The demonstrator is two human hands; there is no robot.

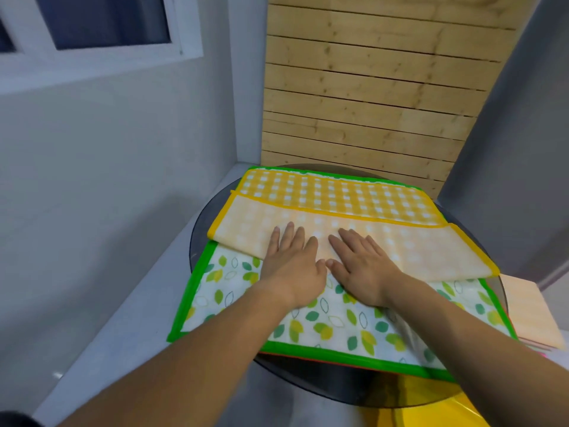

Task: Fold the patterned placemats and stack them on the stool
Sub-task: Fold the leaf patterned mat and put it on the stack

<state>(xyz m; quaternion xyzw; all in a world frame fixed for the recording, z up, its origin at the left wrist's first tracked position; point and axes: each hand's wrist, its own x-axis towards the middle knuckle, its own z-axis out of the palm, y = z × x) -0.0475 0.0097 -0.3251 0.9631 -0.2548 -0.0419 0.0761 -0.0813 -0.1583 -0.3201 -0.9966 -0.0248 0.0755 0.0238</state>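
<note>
Yellow-checked placemat (323, 192) lies half folded under my hands, its near edge turned over so the paler underside faces up. I have my left hand (292, 266) and right hand (363, 269) laid flat on that flap, side by side, thumbs almost touching. The fingers (289, 232) are straight and slightly spread, pressing down and gripping nothing. Just beyond the fingertips runs the flap's yellow border, with the checked face past it. Beneath my wrists, nearer than the fingers, a green-bordered leaf-print placemat (308, 328) lies spread flat under the yellow one. Both rest on a round dark glass table (308, 383). Well right of my right fingers sits a folded pale orange cloth (529, 312).
</note>
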